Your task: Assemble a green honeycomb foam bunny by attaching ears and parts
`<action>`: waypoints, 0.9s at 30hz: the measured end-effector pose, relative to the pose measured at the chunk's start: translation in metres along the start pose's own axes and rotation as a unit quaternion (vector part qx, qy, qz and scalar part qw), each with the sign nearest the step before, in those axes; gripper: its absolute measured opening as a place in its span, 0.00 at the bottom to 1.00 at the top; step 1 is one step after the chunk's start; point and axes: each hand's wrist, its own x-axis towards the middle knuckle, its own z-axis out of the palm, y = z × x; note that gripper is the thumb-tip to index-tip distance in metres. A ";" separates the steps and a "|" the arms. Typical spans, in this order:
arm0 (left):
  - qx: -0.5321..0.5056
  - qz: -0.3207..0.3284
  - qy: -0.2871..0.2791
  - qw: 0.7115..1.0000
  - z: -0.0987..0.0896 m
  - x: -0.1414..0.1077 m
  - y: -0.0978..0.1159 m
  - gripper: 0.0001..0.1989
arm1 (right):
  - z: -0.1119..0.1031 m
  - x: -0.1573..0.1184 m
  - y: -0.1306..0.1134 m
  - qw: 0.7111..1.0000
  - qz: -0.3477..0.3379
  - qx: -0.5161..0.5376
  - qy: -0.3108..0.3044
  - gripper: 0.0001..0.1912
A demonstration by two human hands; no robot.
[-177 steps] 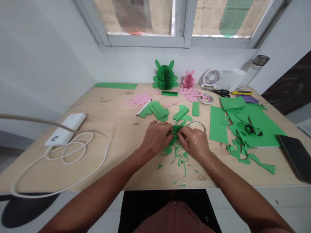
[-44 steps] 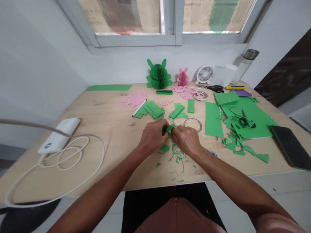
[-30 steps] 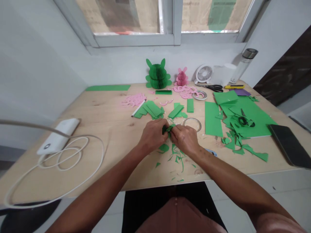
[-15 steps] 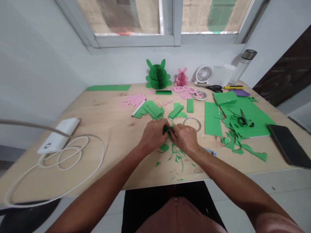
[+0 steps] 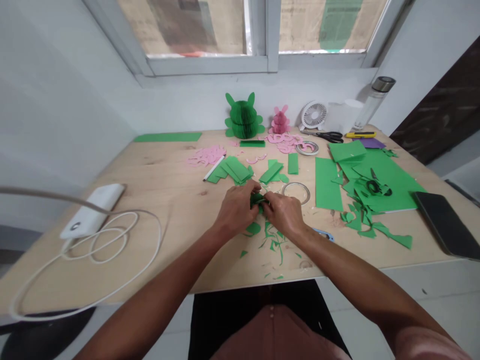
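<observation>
Between my two hands is a small piece of green paper (image 5: 257, 198), mostly covered by fingers. My left hand (image 5: 238, 207) is closed on its left side, thumb and fingers around it. From the right, my right hand (image 5: 284, 211) pinches the same paper at its edge. Below them lie a rounded green cutout (image 5: 253, 229) and thin green paper scraps (image 5: 275, 244). Just beyond my hands are folded green strips (image 5: 237, 169) and another folded green piece (image 5: 271, 172). A roll of tape (image 5: 296, 193) lies beside my right hand, and a light blue tool (image 5: 324, 234) shows partly behind my right forearm.
A green paper figure (image 5: 243, 119) and a pink one (image 5: 279, 121) stand by the wall, near a small fan (image 5: 314, 115) and a bottle (image 5: 375, 102). Green sheets (image 5: 328, 184), scissors (image 5: 374, 187) and a phone (image 5: 448, 225) lie right; a power bank (image 5: 93, 210) with cable lies left.
My fingers have shifted slightly on the green paper, and a little more of it shows between my hands. The things on the table stay where they were.
</observation>
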 end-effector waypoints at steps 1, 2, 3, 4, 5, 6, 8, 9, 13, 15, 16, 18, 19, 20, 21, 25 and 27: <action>-0.002 0.000 0.001 1.000 0.000 0.000 0.000 0.17 | 0.000 0.000 0.000 1.000 0.000 0.004 0.001 0.09; -0.004 0.000 0.002 1.000 0.000 0.000 -0.001 0.17 | 0.001 0.000 0.000 1.000 0.000 0.007 0.003 0.09; -0.005 0.000 0.002 1.000 0.001 0.000 -0.001 0.18 | 0.001 0.000 0.000 1.000 0.001 0.009 0.005 0.09; -0.005 0.000 0.002 1.000 0.001 0.000 -0.001 0.18 | 0.001 0.001 0.000 1.000 0.002 0.010 0.007 0.09; -0.006 0.000 0.002 1.000 0.001 0.000 0.000 0.18 | 0.001 0.001 -0.001 1.000 0.004 0.009 0.007 0.09; -0.008 0.000 0.002 1.000 0.001 0.000 0.000 0.18 | 0.001 0.001 -0.001 1.000 0.005 0.009 0.006 0.09; -0.013 -0.001 0.000 1.000 0.001 0.000 0.001 0.18 | 0.001 0.001 -0.002 1.000 0.008 0.007 0.003 0.09; -0.015 -0.003 -0.001 1.000 0.001 0.000 0.001 0.18 | 0.001 0.001 -0.002 1.000 0.009 0.007 0.001 0.09; -0.052 -0.021 -0.013 0.998 -0.004 0.000 -0.003 0.20 | 0.000 0.001 0.001 1.000 0.003 0.025 0.007 0.08; -0.087 -0.030 -0.031 0.995 -0.008 0.000 -0.009 0.22 | 0.000 0.001 0.003 0.999 -0.004 0.039 0.015 0.08; -0.105 -0.033 -0.045 0.993 -0.010 -0.001 -0.012 0.23 | 0.000 0.001 0.005 0.999 -0.008 0.045 0.020 0.08; -0.135 -0.038 -0.072 0.987 -0.011 -0.002 -0.019 0.24 | 0.000 0.001 0.007 0.998 -0.015 0.051 0.030 0.09; -0.148 -0.039 -0.081 0.985 -0.011 -0.002 -0.022 0.25 | 0.000 0.001 0.008 0.998 -0.020 0.054 0.035 0.09; -0.159 -0.038 -0.085 0.983 -0.011 -0.003 -0.023 0.25 | 0.000 0.001 0.008 0.997 -0.026 0.059 0.042 0.09; -0.170 -0.038 -0.084 0.981 -0.010 -0.004 -0.025 0.26 | 0.001 0.000 0.009 0.996 -0.030 0.065 0.054 0.09; -0.200 -0.050 -0.046 0.977 -0.004 -0.010 -0.025 0.28 | 0.000 -0.003 0.012 0.980 -0.039 0.129 0.149 0.13; -0.204 -0.064 -0.016 0.977 -0.001 -0.012 -0.026 0.27 | -0.001 -0.005 0.014 0.965 -0.036 0.170 0.195 0.11</action>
